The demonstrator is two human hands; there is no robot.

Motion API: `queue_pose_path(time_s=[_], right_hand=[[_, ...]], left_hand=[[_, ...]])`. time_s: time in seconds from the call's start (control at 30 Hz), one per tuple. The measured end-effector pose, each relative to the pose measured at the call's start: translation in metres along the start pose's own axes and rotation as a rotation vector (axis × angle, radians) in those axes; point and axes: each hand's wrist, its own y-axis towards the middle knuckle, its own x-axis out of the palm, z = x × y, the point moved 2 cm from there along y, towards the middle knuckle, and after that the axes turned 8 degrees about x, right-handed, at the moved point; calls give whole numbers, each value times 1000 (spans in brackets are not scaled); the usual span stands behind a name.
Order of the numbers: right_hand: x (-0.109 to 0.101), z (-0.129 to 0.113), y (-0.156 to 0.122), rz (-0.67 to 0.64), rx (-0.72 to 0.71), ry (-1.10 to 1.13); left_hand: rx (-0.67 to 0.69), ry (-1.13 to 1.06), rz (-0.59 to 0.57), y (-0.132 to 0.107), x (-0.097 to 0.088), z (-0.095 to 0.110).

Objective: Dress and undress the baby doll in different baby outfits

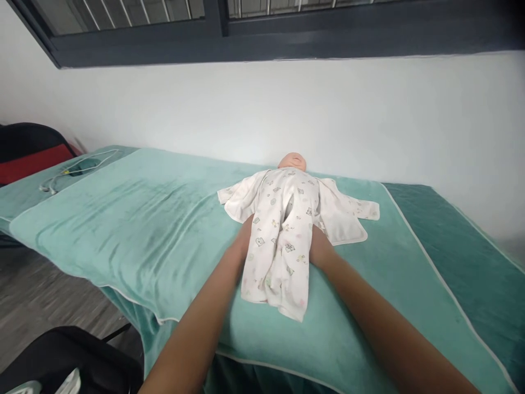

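Note:
A baby doll (292, 160) lies on its back on the bed, its head toward the wall. Under it and out to both sides spreads a white baby shirt (346, 221), sleeves stretched outward. White baby trousers (268, 246) with small printed animals cover the doll's front, legs pointing toward me. My left hand (246, 232) reaches beneath the left edge of the trousers, and my right hand (320, 243) goes in at their right edge. Cloth hides the fingers of both hands, so their grip does not show.
A light green sheet (123, 219) covers the bed, with a darker green cover (451, 230) at the right. A white cable (82, 169) lies at the far left. Black chairs stand at the left (33, 139) and near left (77, 355). A white wall (184, 109) runs behind.

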Motion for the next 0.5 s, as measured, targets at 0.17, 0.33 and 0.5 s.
queue_pose_path(time_s=[0.17, 0.33, 0.5], right_hand=[[-2, 2, -5, -69, -123, 104], [-4, 5, -9, 26, -102, 82], [-16, 3, -14, 153, -220, -49]], left_hand=[[-22, 31, 33, -1, -3, 6], [-15, 163, 106, 0, -7, 11], [116, 449, 82, -15, -11, 16]])
